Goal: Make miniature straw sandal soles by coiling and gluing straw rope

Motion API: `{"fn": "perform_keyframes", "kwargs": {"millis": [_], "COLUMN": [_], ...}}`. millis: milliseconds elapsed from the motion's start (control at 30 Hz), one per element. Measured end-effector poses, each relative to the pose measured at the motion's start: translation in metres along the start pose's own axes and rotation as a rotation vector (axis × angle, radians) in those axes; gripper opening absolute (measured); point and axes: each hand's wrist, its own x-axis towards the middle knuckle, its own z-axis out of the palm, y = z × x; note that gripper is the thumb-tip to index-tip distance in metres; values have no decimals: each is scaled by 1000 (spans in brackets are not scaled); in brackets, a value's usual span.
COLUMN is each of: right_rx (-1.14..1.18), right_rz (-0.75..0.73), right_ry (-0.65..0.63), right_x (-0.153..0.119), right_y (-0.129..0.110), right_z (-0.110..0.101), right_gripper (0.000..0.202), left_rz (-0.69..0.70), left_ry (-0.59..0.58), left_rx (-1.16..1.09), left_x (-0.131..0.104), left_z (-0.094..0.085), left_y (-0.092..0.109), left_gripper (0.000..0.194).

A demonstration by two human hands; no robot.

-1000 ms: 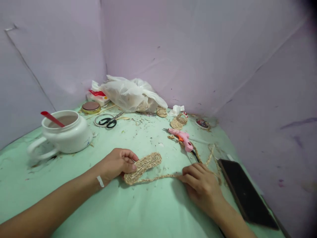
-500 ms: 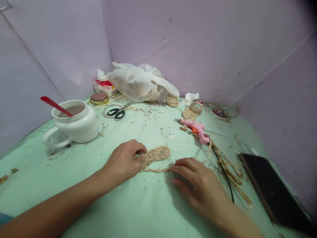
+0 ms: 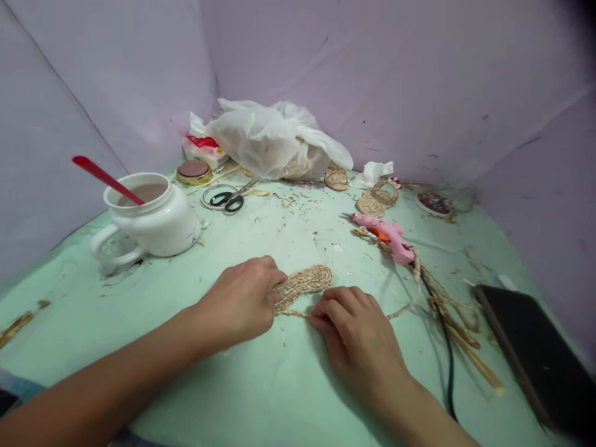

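Note:
A flat, sole-shaped piece of coiled braided straw [image 3: 307, 280] lies on the pale green table, its rounded end toward the right. My left hand [image 3: 244, 301] has its fingers closed on the piece's left end, which they partly cover. A straw braid [image 3: 295, 313] runs from that end along the near side to my right hand [image 3: 351, 326], whose thumb and fingertips pinch it. Beyond my right hand the braid [image 3: 405, 308] comes out again and curves up toward the pink glue gun [image 3: 384, 236].
At the left stands a white mug [image 3: 161, 220] with a red stick in it. Black-handled scissors [image 3: 233, 200], a plastic bag [image 3: 274, 143] and small woven pieces [image 3: 371, 202] lie farther back. A black phone [image 3: 535, 354], a cable and straw strands are at the right.
The view has shifted, so most objects appear farther right and slightly higher. My right hand has come closer to my left hand along the braid, and its fingers are more closed.

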Motion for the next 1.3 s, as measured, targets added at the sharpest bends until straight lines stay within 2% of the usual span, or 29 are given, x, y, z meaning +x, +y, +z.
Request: {"fn": "perform_keyframes", "kwargs": {"millis": [133,300,533,800,1033,1200,1300], "right_rx": [4,119,185,13,-24,-19,-19], "right_rz": [-40,-23,59,113,153,151,161], "right_ry": [-2,91,124,181,202,235,234], "right_x": [-1,-3,0,4,7,9,8], "right_y": [-2,-2,-3,-8,-9,-10,-11], "right_z": [1,6,11,13,15,14,14], "right_gripper": [17,13,16,22,23,26,25], "left_rz": [38,45,59,125,152,81,92], "left_ry": [-3,12,-21,-89,-135,-101,-78], "left_rx": [9,37,12,-60,-41,-40,-35], "left_x": [-1,-1,-1,0,-2,-6,-6], "left_z": [2,3,4,3,-1,2,6], "left_y": [0,0,1,0,2,3,3], "left_gripper": [27,28,24,20,23,14,13]}}
